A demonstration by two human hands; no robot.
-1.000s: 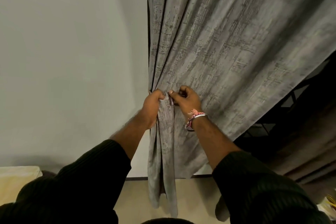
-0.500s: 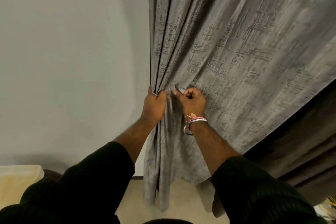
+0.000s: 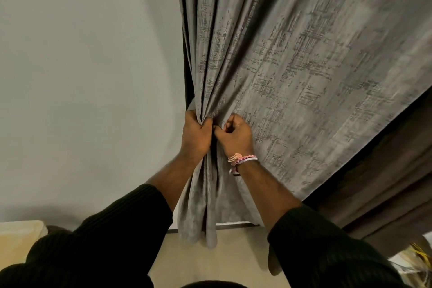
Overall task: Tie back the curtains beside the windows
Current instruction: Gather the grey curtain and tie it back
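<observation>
A grey curtain (image 3: 292, 58) with a dark crosshatch print hangs from the top of the view down to the floor, its folds drawn together at mid height. My left hand (image 3: 195, 134) grips the bunched left edge of the curtain. My right hand (image 3: 236, 135), with bracelets at the wrist, is right beside it, fingers curled and pinching the gathered fabric. Both hands nearly touch. No tie-back cord or band shows.
A plain pale wall (image 3: 88, 77) fills the left. A darker brown curtain (image 3: 385, 182) hangs behind at the right. A cream cushion (image 3: 16, 241) sits at the lower left, and beige floor (image 3: 233, 252) lies below. Some yellowish items (image 3: 418, 257) lie at the lower right.
Both hands have come closer together and gathered more folds of the curtain. The dark gap at the right has shrunk as the fabric swung across.
</observation>
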